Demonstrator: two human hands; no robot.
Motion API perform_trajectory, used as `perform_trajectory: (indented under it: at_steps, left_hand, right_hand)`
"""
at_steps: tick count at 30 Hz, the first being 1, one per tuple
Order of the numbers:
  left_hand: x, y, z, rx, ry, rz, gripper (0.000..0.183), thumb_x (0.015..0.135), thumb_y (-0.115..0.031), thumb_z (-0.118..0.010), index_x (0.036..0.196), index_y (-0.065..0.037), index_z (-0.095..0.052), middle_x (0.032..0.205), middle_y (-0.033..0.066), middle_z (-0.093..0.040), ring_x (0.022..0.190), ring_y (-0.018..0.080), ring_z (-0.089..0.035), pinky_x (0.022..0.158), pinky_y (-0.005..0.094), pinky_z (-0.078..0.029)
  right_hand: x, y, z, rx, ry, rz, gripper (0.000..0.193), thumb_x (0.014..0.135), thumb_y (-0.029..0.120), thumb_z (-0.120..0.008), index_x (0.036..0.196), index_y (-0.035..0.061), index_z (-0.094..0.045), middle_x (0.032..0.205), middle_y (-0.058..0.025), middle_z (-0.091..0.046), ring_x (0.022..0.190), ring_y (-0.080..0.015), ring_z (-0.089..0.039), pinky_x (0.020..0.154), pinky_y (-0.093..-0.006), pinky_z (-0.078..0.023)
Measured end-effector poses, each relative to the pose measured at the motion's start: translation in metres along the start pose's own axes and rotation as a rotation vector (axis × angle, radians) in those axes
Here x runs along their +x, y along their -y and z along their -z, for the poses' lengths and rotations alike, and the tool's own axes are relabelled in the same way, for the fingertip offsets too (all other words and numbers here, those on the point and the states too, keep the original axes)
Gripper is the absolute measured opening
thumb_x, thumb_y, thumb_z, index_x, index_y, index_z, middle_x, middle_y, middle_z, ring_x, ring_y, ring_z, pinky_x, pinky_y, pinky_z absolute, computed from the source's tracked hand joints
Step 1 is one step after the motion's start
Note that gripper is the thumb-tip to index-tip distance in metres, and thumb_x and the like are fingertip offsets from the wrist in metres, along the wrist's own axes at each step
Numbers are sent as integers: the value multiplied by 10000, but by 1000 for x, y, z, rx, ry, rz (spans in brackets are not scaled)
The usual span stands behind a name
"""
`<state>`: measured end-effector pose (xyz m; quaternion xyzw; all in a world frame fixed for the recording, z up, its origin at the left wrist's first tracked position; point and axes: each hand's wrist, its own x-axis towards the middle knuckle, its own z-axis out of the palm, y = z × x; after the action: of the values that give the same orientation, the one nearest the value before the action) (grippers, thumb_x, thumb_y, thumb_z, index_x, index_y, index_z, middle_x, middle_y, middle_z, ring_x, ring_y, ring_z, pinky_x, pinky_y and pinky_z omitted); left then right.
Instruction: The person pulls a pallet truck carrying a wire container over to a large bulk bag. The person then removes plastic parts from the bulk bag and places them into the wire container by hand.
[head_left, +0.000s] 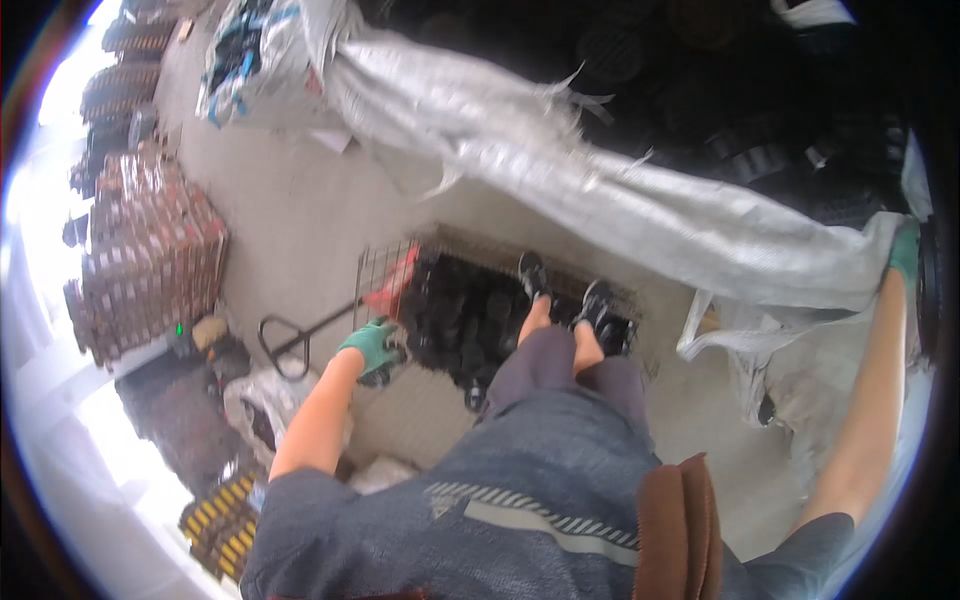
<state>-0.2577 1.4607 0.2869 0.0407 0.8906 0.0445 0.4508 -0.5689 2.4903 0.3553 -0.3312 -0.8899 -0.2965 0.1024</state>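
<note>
My left hand (372, 345), in a green glove, hangs at the near left corner of a wire cage (365, 280). Its fingers look loosely apart, and I make out nothing held in them. Dark rounded pieces (450, 310) fill the cage, and my shoes (592, 302) stand among them. Far to the right, my right hand (905, 250), also gloved in green, grips the folded rim of a large white woven bulk bag (620, 205); its fingers are mostly hidden. Inside the bag lie many dark parts (740, 120), poorly lit.
A black looped handle (285, 345) sticks out left of the cage, beside a red piece (390, 295). Stacked brownish crates (155, 250) stand at the left. Another white bag (275, 60) sits at the far left, and yellow-and-black items (225, 520) lie lower left.
</note>
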Motion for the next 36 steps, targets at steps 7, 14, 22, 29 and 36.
perform_trajectory:
  at_steps: [7, 14, 22, 29, 36]
  left_hand:
    - [59, -235, 298, -477, -725, -551, 291, 924, -40, -675, 1213, -20, -648, 1006, 75, -724, 893, 137, -663, 798, 275, -541]
    - [238, -382, 417, -36, -124, -587, 390, 994, -212, -603, 1355, -65, -588, 1178, 102, -695, 990, 210, -666, 904, 334, -535]
    - [373, -413, 353, 480, 221, -547, 541, 883, -212, -589, 1417, -128, -564, 1357, 140, -634, 1226, 338, -607, 1018, 435, -489]
    - [395, -406, 350, 558, 463, -570, 761, 802, -129, -663, 1521, -155, -417, 1464, 170, -517, 1317, 347, -539, 1050, 436, -480]
    - [318, -432, 360, 832, 213, -577, 840, 821, -169, -760, 1553, -193, -349, 1583, 171, -370, 1333, 361, -528, 1043, 429, -502]
  right_hand:
    - [-27, 10, 5, 506, 27, -333, 756, 968, 655, -286, 1435, 128, -562, 1452, -213, -540, 1356, -376, -493, 1146, -456, -358]
    - [-63, 48, 91, 590, 63, -394, 689, 976, 619, -343, 1440, 155, -554, 1492, -187, -501, 1368, -383, -467, 1153, -462, -347]
    - [-73, 36, 90, 614, 36, -387, 632, 987, 569, -385, 1415, 143, -569, 1474, -192, -506, 1372, -380, -446, 1153, -467, -336]
    - [-75, 49, 105, 648, 0, -406, 603, 981, 566, -396, 1427, 195, -562, 1484, -174, -498, 1379, -386, -433, 1162, -490, -316]
    - [-73, 40, 89, 581, 41, -357, 613, 976, 580, -393, 1446, 216, -542, 1506, -146, -486, 1397, -369, -419, 1165, -503, -312]
